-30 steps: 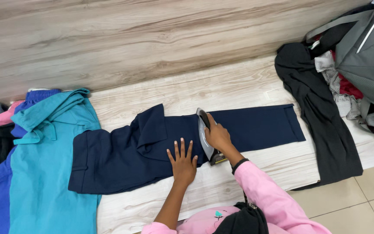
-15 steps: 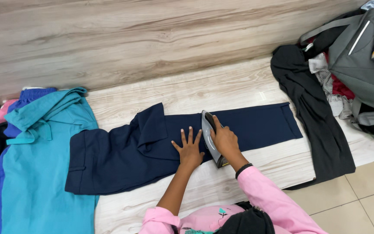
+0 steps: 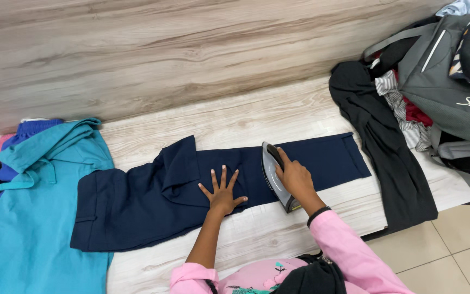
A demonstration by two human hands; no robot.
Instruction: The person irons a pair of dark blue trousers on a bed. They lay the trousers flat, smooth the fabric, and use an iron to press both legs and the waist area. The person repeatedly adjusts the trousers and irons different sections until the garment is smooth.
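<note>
Nearest the camera, pink sleeves [image 3: 349, 256] lead out to both hands over a low wood-grain platform [image 3: 278, 111]. The left hand [image 3: 221, 193] lies flat with fingers spread and nothing in its grasp, pressing on the navy trousers [image 3: 153, 198] near their near edge, which seems to pin the cloth so it does not slide or bunch. Just to its right, the right hand [image 3: 296, 178] is wrapped around the handle of a grey clothes iron [image 3: 274, 175], whose soleplate rests on the trouser leg with the point aimed away from the person. The trousers lie stretched lengthwise across the platform, waistband to the left and cuff to the right, with one flap of cloth folded up at the middle. Further left sits a teal garment [image 3: 50, 218] over blue and pink ones, overlapping the waistband end. To the far right a black garment [image 3: 393, 147] drapes off the platform edge, beside a heap with a grey backpack [image 3: 452, 92]. Beyond everything rises a wood-panelled wall [image 3: 164, 54].
</note>
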